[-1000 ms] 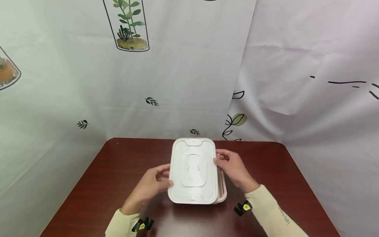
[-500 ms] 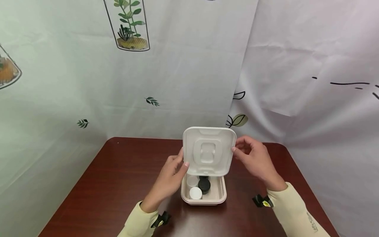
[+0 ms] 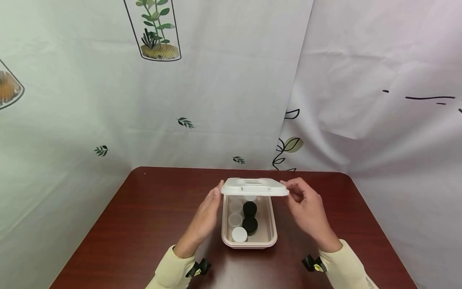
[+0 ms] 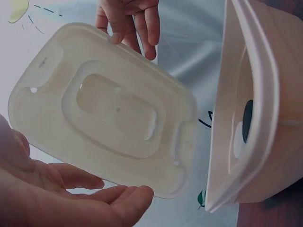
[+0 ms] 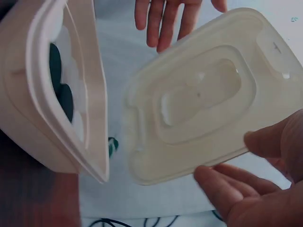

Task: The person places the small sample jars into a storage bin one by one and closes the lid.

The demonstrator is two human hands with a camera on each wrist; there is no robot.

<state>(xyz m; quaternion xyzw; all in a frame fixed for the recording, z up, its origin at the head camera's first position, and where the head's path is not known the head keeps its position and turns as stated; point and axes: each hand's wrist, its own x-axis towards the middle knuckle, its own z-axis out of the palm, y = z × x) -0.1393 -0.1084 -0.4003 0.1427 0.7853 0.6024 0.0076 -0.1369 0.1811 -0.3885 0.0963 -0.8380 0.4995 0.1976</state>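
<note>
A white plastic lid (image 3: 254, 187) is tilted over the far end of a pale rectangular box (image 3: 268, 243). My right hand (image 3: 308, 208) pinches its right edge between thumb and fingers. On the opposite side, my left hand (image 3: 205, 214) keeps its fingers straight along the lid's edge. The recessed side of the lid (image 4: 116, 118) faces the left wrist camera. Inside the box stand several small round containers: black-capped ones (image 3: 250, 224), a white-capped one (image 3: 239, 234) and translucent ones (image 3: 235, 220). The lid hides the box's far end.
The box stands on a dark red-brown table (image 3: 155, 224) with rounded far corners. White printed cloth (image 3: 231, 100) hangs behind the table and along its sides. A black band with a yellow mark (image 3: 314, 264) is on the right wrist, and a similar one is on the left.
The lid rose off the box, tipped up to show its underside, then lowered and turned over the far end. The containers came into view. My left fingers straightened along the lid's edge.
</note>
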